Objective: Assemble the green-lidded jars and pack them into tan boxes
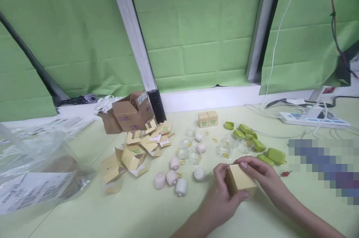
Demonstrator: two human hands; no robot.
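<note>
A small yellow-tan box [243, 178] is held between both hands over the green table, at the lower right. My left hand [223, 197] grips its left side and near edge, with the thumb along the front. My right hand [262, 176] has its fingers at the top and right edge of the same box. To the left of the hands lie several pale rounded pieces [181, 187], some with small yellow loops. Beyond them are several clear plastic cups [225, 150] and green cases [276, 155]. Two closed boxes [208, 119] stand side by side near the wall.
Opened flattened boxes [133, 157] are heaped left of centre, before a brown carton [133, 112]. A clear plastic bag [42, 178] lies at far left. A white power strip [314, 120] with cables is at the back right. A small red item [286, 173] lies right of my hands.
</note>
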